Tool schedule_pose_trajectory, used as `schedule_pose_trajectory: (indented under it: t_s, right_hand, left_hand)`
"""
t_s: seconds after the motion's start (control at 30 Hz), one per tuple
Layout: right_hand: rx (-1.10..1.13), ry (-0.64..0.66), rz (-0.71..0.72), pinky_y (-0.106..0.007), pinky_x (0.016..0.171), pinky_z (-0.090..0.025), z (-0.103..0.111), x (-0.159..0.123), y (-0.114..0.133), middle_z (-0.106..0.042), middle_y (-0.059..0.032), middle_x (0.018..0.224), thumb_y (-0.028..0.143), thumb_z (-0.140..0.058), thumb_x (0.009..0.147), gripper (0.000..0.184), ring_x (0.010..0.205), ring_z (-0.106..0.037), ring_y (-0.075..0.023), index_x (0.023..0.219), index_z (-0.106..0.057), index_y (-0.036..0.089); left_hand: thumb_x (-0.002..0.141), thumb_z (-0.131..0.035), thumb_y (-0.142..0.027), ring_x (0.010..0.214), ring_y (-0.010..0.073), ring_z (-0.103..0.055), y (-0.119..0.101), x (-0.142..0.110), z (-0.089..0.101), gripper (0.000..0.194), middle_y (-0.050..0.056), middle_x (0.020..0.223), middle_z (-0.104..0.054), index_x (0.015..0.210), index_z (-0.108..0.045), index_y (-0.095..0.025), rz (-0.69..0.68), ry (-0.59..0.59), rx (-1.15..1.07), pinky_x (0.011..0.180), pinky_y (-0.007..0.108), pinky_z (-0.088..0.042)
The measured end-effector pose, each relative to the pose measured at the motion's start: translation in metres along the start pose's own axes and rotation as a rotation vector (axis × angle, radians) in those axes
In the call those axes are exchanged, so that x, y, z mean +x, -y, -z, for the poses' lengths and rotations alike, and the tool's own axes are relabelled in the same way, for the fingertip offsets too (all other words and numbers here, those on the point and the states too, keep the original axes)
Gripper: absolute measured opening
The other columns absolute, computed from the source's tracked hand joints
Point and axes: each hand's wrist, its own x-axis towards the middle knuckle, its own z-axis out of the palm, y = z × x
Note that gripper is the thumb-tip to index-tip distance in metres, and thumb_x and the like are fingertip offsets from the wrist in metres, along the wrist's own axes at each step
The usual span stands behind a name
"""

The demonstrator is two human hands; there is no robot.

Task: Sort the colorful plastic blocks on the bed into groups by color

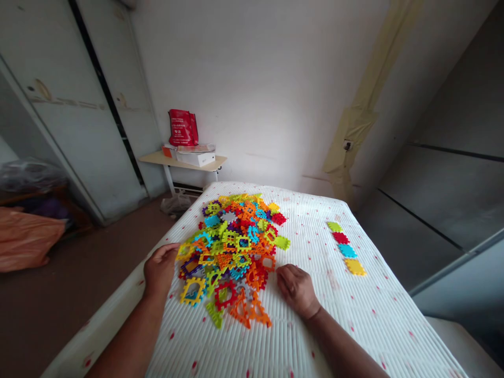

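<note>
The right hand [297,290] rests loosely curled on a white ribbed cloth spread with red specks [291,352], its fingers tucked under, so from here I cannot tell whether anything sits inside. The spread is the broadest thing before me; its near end runs out of sight beneath the forearms. Next comes a heaped pile of notched, plastic-looking pieces in many colours [236,247], between the two hands, its long axis running away from the person. Most of its lower pieces are buried. The left hand [160,268] is at the pile's left edge, thumb and fingers drawn close together against it; whether they pinch a piece is hard to make out. The right knuckles are just beside the pile's other edge, near an orange square frame [273,262].

Over on the right, well apart, four flat squares make a slanting row, its far end leaning leftward: lime green [334,227] farthest, then red [340,238], light blue [348,251] and yellow [355,267] nearest. Smallest, a lime-green triangular piece [214,315] lies at the pile's near end, one tip pointing towards the person.
</note>
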Motion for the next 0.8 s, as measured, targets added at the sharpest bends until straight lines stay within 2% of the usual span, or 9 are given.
schedule_pose_trajectory:
  t_s: [0.1, 0.2, 0.37, 0.5, 0.8]
  right_hand:
    - [0.077, -0.063, 0.049, -0.031, 0.083, -0.045, -0.010, 0.014, 0.010, -0.063, -0.0094, 0.099, 0.020, -0.037, 0.087, 0.029, 0.093, -0.056, -0.0188, 0.102, -0.062, 0.018]
    - [0.084, -0.085, 0.038, -0.038, 0.092, -0.040, -0.017, 0.028, 0.018, -0.058, -0.0103, 0.115, 0.027, -0.043, 0.086, 0.033, 0.105, -0.051, -0.0225, 0.114, -0.059, 0.020]
    - [0.029, 0.049, 0.060, -0.046, 0.097, -0.031, -0.028, 0.046, 0.030, -0.047, -0.0086, 0.134, 0.042, -0.056, 0.080, 0.046, 0.119, -0.040, -0.0290, 0.122, -0.056, 0.025]
    - [0.006, 0.119, 0.076, -0.046, 0.098, -0.028, -0.033, 0.050, 0.033, -0.047, -0.0076, 0.136, 0.046, -0.056, 0.080, 0.048, 0.121, -0.039, -0.0289, 0.124, -0.055, 0.027]
    - [0.031, 0.106, -0.028, -0.043, 0.098, -0.027, -0.027, 0.046, 0.031, -0.050, -0.0048, 0.133, 0.046, -0.056, 0.082, 0.042, 0.122, -0.039, -0.0258, 0.122, -0.056, 0.031]
  left_hand:
    - [0.060, -0.060, -0.032, 0.074, 0.0193, -0.060, -0.001, -0.003, 0.000, 0.024, 0.003, 0.074, -0.065, 0.077, -0.066, -0.016, -0.020, -0.013, 0.011, 0.072, 0.032, -0.048]
    - [0.056, -0.060, -0.036, 0.073, 0.0210, -0.060, -0.002, -0.003, -0.002, 0.029, 0.004, 0.073, -0.066, 0.076, -0.066, -0.017, -0.023, -0.018, 0.011, 0.071, 0.033, -0.048]
    - [0.055, -0.059, -0.037, 0.071, 0.0208, -0.060, -0.005, -0.004, -0.004, 0.029, 0.004, 0.072, -0.067, 0.075, -0.066, -0.017, -0.023, -0.017, 0.011, 0.068, 0.032, -0.049]
    - [0.055, -0.060, -0.036, 0.070, 0.0209, -0.060, -0.007, -0.005, -0.003, 0.028, 0.004, 0.071, -0.067, 0.073, -0.067, -0.017, -0.013, -0.016, 0.017, 0.066, 0.031, -0.049]
    - [0.055, -0.061, -0.034, 0.071, 0.0208, -0.060, -0.001, -0.001, -0.001, 0.029, 0.003, 0.071, -0.067, 0.077, -0.067, -0.016, 0.008, -0.024, 0.012, 0.065, 0.030, -0.049]
